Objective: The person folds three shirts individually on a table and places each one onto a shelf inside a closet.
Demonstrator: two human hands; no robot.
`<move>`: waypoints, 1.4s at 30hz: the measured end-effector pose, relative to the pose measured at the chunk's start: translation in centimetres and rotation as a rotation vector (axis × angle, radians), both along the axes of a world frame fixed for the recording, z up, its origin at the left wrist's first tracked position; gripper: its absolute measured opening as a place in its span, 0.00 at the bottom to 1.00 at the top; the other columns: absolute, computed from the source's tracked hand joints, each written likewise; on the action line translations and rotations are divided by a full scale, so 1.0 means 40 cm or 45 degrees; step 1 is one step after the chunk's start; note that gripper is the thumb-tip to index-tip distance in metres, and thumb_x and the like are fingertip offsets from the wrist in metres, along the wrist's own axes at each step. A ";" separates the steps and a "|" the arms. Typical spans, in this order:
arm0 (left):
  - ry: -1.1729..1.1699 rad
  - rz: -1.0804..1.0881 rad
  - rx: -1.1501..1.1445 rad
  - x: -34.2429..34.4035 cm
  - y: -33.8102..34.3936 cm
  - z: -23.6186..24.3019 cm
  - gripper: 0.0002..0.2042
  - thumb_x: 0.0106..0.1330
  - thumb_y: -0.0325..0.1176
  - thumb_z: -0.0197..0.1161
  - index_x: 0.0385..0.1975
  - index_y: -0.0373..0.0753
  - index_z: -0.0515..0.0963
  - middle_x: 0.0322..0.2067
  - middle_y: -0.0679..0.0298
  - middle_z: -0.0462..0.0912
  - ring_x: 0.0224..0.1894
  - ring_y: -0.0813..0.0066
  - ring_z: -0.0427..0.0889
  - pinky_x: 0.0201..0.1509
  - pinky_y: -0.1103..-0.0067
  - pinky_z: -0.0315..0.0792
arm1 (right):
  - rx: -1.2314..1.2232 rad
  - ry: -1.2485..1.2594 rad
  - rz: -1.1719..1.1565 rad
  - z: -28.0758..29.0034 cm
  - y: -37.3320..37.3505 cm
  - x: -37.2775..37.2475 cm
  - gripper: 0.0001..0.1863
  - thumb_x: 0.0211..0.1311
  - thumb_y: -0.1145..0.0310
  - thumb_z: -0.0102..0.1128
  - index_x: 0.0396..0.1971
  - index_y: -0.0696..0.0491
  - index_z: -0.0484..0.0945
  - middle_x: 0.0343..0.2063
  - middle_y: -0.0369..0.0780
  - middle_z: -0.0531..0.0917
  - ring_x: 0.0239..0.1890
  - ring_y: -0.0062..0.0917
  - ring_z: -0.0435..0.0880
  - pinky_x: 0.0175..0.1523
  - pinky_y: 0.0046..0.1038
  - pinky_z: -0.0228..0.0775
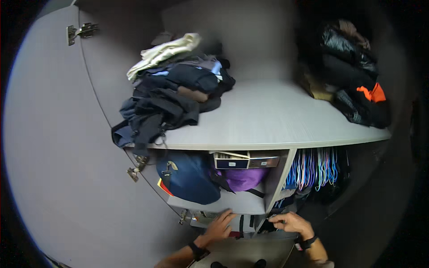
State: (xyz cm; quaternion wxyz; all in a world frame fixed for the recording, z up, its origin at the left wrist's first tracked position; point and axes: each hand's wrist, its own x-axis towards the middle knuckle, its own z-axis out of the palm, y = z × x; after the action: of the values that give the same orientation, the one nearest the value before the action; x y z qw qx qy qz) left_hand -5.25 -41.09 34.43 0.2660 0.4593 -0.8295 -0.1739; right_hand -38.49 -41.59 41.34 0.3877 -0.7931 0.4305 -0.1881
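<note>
My left hand (220, 227) reaches up from the lower edge, its fingers stretched out at the front edge of the lower shelf (210, 207). It holds nothing that I can see. To its right, my right hand (292, 223) points leftward near the foot of the upright divider (280, 181); its fingers are partly bent and apart, with no held thing showing. On the lower shelf, above my left hand, sit a dark blue bag (190, 181) and a purple bag (243, 178). A box (231, 163) and a brown box (263, 161) rest above the purple bag.
A pile of dark clothes (174, 94) hangs over the upper shelf's (263, 116) left front edge. More folded clothes (353, 76) lie at the right. Colourful hangers (313, 167) fill the right compartment. The cabinet door (53, 134) stands swung out at the left.
</note>
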 end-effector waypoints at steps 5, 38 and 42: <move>0.337 0.486 0.126 0.241 0.173 0.037 0.22 0.57 0.33 0.59 0.54 0.43 0.73 0.48 0.54 0.79 0.47 0.57 0.81 0.49 0.68 0.76 | -0.481 0.477 0.641 0.487 0.047 0.113 0.20 0.60 0.62 0.58 0.51 0.53 0.76 0.37 0.45 0.84 0.35 0.38 0.84 0.38 0.37 0.77; 0.138 1.058 0.337 0.441 -0.082 -0.026 0.12 0.62 0.33 0.59 0.45 0.44 0.78 0.39 0.53 0.82 0.40 0.54 0.81 0.45 0.64 0.75 | -1.228 0.701 0.017 1.306 -1.000 0.801 0.39 0.51 0.63 0.60 0.66 0.49 0.62 0.64 0.46 0.67 0.66 0.38 0.65 0.68 0.34 0.57; 0.131 1.017 0.328 0.440 -0.161 -0.017 0.12 0.62 0.33 0.58 0.46 0.43 0.78 0.39 0.53 0.82 0.40 0.54 0.81 0.45 0.64 0.75 | -1.600 0.742 0.172 1.297 -1.098 0.823 0.28 0.53 0.68 0.57 0.59 0.49 0.71 0.49 0.49 0.80 0.51 0.41 0.80 0.54 0.39 0.73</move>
State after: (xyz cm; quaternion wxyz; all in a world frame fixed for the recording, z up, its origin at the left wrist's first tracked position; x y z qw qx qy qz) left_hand 12.36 -47.54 33.76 0.2940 0.7650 -0.5433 -0.1821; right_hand -5.55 -85.50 93.24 -0.2653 -0.9104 0.2763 -0.1564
